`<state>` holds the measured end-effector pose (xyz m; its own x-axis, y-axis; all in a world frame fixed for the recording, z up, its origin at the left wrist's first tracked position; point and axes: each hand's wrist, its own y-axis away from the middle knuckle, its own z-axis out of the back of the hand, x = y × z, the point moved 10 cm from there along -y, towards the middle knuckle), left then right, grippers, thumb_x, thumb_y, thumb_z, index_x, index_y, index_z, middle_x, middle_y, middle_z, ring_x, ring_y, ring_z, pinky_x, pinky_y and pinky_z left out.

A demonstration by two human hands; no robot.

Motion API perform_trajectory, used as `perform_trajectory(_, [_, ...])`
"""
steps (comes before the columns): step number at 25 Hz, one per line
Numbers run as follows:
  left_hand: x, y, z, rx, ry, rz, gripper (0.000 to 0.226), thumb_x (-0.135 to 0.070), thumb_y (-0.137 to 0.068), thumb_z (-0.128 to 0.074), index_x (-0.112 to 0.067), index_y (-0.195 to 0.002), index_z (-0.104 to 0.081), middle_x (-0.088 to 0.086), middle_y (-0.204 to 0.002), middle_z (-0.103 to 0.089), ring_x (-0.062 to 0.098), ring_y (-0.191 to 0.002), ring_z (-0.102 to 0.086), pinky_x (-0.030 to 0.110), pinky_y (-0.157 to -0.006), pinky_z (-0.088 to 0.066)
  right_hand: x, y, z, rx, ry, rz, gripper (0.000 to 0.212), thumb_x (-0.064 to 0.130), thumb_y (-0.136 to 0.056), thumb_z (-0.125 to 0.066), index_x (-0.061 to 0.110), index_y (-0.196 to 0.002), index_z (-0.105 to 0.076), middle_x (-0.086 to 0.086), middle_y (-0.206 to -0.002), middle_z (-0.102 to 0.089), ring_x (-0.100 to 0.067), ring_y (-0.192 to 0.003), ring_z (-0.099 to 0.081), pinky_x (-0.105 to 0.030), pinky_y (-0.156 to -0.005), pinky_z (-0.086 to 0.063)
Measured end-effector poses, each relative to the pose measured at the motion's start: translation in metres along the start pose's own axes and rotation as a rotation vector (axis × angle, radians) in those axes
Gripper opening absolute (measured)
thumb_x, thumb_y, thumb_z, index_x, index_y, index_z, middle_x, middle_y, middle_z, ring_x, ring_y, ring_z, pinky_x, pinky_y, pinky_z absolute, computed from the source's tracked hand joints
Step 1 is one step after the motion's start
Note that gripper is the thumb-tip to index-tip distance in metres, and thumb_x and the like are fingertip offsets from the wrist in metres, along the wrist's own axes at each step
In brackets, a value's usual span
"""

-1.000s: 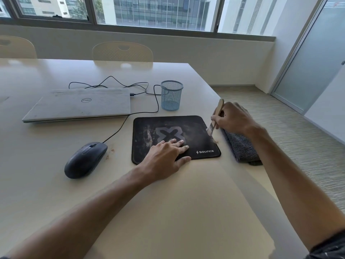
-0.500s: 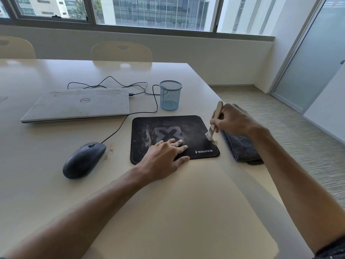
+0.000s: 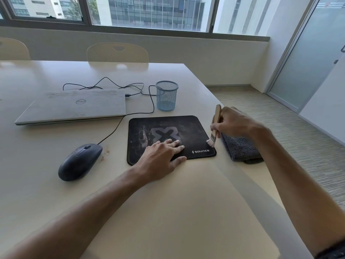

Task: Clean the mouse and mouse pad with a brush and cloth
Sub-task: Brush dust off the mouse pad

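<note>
At the black square mouse pad's (image 3: 170,137) right edge, your right hand (image 3: 234,124) grips the wooden brush (image 3: 214,126), bristles now lower, seemingly sweeping; left hand (image 3: 160,156) presses flat

The square black mouse pad (image 3: 168,135) looks matt cloth, smudged pale. The brush (image 3: 215,126) has a smooth pale wooden handle. Right, a grey folded cloth (image 3: 240,149) looks nubbly; the far blue cup (image 3: 166,96) is wire mesh.

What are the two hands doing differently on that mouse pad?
The left hand lies flat with straight fingers, pressing the mouse pad down; the right hand is curled round a wooden brush. The left hand rests on the pad's near half; the right hand sits off its right edge, above the grey cloth. Both are bare.
</note>
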<state>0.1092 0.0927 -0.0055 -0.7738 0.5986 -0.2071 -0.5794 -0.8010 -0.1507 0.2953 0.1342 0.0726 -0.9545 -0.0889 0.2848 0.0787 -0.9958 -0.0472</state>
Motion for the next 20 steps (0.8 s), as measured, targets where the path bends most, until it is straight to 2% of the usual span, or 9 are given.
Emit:
perform_trajectory(4, [0.000, 0.000, 0.002, -0.007, 0.004, 0.000, 0.052, -0.056, -0.097, -0.038, -0.033, -0.144, -0.043, -0.012, -0.154, -0.032, 0.011, -0.144, -0.027, 0.040, -0.104, -0.041, 0.001, 0.001, -0.003, 0.020, 0.006, 0.000, 0.031, 0.035, -0.086, -0.064, 0.019, -0.061, -0.073, 0.007, -0.061, -0.071, -0.015, -0.069, -0.069, -0.040, -0.074, -0.057])
perform_trajectory(6, [-0.001, 0.001, 0.001, -0.002, -0.005, -0.002, 0.053, -0.056, -0.097, -0.037, -0.033, -0.144, -0.043, -0.012, -0.154, -0.032, 0.011, -0.144, -0.027, 0.040, -0.103, -0.042, -0.001, 0.001, 0.002, -0.007, -0.004, -0.006, 0.031, 0.033, -0.087, -0.066, 0.019, -0.060, -0.073, 0.006, -0.061, -0.071, -0.015, -0.067, -0.068, -0.038, -0.072, -0.055])
perform_trajectory(10, [-0.002, 0.001, 0.002, 0.000, -0.008, -0.002, 0.053, -0.055, -0.098, -0.037, -0.032, -0.145, -0.042, -0.011, -0.154, -0.032, 0.012, -0.144, -0.027, 0.040, -0.104, -0.040, 0.000, 0.002, -0.003, 0.044, -0.015, -0.015, 0.029, 0.029, -0.089, -0.066, 0.018, -0.064, -0.074, 0.012, -0.060, -0.071, -0.007, -0.061, -0.064, -0.035, -0.069, -0.054])
perform_trajectory(13, [-0.003, 0.001, 0.002, 0.003, -0.017, -0.002, 0.053, -0.056, -0.098, -0.036, -0.033, -0.145, -0.042, -0.011, -0.155, -0.032, 0.012, -0.144, -0.027, 0.041, -0.104, -0.040, 0.001, 0.003, -0.007, 0.101, 0.021, -0.043, 0.029, 0.029, -0.088, -0.065, 0.016, -0.065, -0.075, 0.008, -0.062, -0.072, -0.009, -0.056, -0.061, -0.035, -0.065, -0.053])
perform_trajectory(14, [-0.002, 0.001, 0.001, 0.005, -0.020, -0.003, 0.053, -0.056, -0.098, -0.036, -0.033, -0.145, -0.042, -0.011, -0.155, -0.031, 0.012, -0.144, -0.027, 0.041, -0.104, -0.041, 0.004, 0.000, -0.004, 0.082, 0.016, -0.037, 0.029, 0.031, -0.088, -0.065, 0.017, -0.064, -0.075, 0.006, -0.062, -0.072, -0.011, -0.056, -0.061, -0.035, -0.064, -0.052])
perform_trajectory(17, [-0.002, 0.002, 0.002, 0.008, -0.032, -0.010, 0.053, -0.056, -0.098, -0.035, -0.033, -0.145, -0.041, -0.011, -0.155, -0.031, 0.014, -0.144, -0.027, 0.042, -0.102, -0.043, 0.028, -0.012, 0.008, -0.158, -0.089, 0.035, 0.026, 0.036, -0.089, -0.066, 0.021, -0.070, -0.076, 0.003, -0.068, -0.071, -0.013, -0.061, -0.062, -0.033, -0.064, -0.049])
perform_trajectory(18, [-0.003, 0.001, 0.002, 0.008, -0.036, -0.011, 0.053, -0.056, -0.098, -0.035, -0.033, -0.145, -0.040, -0.011, -0.155, -0.031, 0.015, -0.144, -0.027, 0.042, -0.102, -0.043, 0.041, -0.016, 0.003, -0.177, -0.161, 0.081, 0.021, 0.036, -0.089, -0.067, 0.023, -0.075, -0.076, 0.003, -0.070, -0.073, -0.014, -0.065, -0.065, -0.032, -0.066, -0.050])
perform_trajectory(20, [-0.004, 0.001, 0.002, 0.011, -0.038, -0.014, 0.053, -0.056, -0.098, -0.034, -0.033, -0.146, -0.040, -0.011, -0.155, -0.030, 0.015, -0.144, -0.027, 0.042, -0.103, -0.041, 0.060, -0.021, -0.018, -0.096, -0.254, 0.177, 0.013, 0.033, -0.088, -0.071, 0.024, -0.081, -0.078, 0.004, -0.073, -0.074, -0.009, -0.066, -0.066, -0.030, -0.064, -0.051])
